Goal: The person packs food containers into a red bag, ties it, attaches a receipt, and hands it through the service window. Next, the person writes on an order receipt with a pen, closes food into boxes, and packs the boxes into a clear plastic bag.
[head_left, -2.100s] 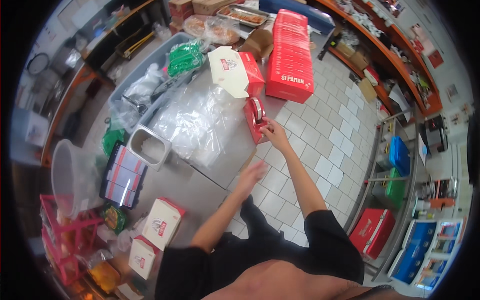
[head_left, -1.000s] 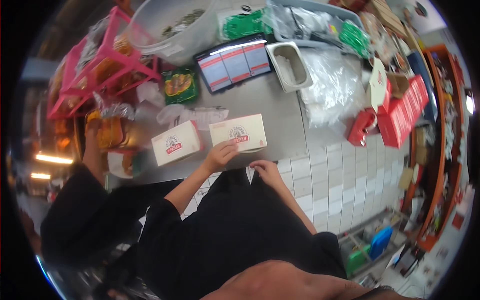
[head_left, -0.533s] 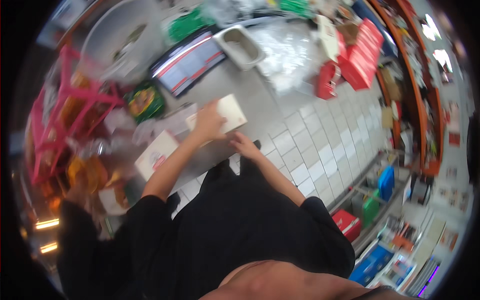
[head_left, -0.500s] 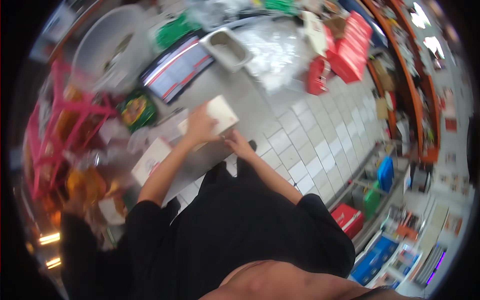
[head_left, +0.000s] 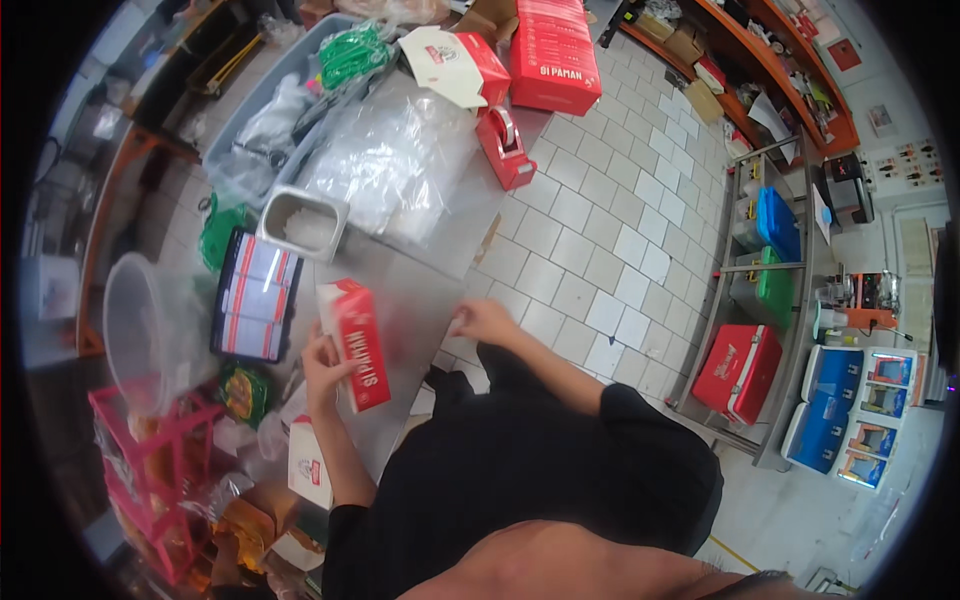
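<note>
My left hand [head_left: 325,368] is closed around the side of a red carton box [head_left: 360,350], which stands tilted above the steel table with its printed red face toward me. My right hand [head_left: 485,322] is apart from the box, off the table's right edge. Its fingers are curled together, and whatever they may hold is too small to make out. A white box [head_left: 308,465] lies beside my left forearm. Farther off, a red tape dispenser [head_left: 507,150] sits at the table's edge.
Beyond the box are a tablet [head_left: 257,297], a metal tray [head_left: 304,222], clear plastic bags [head_left: 390,160] and a stack of red boxes [head_left: 556,55]. At left stand a translucent tub [head_left: 140,325] and a pink rack [head_left: 150,480]. Another person's hand [head_left: 226,555] works at lower left.
The box has turned, so its red face now shows instead of a white one. My right hand has come away from it. The view has swung, bringing the tape dispenser and stacked boxes nearer the middle.
</note>
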{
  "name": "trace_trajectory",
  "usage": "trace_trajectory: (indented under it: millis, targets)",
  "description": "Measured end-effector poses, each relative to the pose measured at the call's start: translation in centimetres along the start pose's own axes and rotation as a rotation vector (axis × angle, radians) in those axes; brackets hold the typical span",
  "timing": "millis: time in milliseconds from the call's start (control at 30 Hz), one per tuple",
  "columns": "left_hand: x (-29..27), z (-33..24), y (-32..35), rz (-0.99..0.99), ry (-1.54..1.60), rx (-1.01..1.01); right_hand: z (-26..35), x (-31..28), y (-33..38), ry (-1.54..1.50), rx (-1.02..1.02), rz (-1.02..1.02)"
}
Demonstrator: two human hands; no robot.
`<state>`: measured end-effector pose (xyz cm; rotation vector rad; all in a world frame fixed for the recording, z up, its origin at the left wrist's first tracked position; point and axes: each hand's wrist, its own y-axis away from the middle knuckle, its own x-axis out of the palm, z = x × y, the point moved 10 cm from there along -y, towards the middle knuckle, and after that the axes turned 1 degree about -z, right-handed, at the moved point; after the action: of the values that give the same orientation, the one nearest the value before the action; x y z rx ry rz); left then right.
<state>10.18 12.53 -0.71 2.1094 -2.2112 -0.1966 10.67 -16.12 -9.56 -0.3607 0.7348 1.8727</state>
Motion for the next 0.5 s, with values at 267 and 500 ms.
trace_trajectory:
  millis: [267, 500]
  targets:
    - [22.8, -4.6, -7.5, 0.040, -0.632, 0.390, -4.5, -26.6, -9.4, 0.025, -0.211, -0.712]
    - [38.1, 8.3, -20.8, 0.226, 0.811, -0.324, -8.1, -24.8, -8.4, -0.493, -0.067, -0.162]
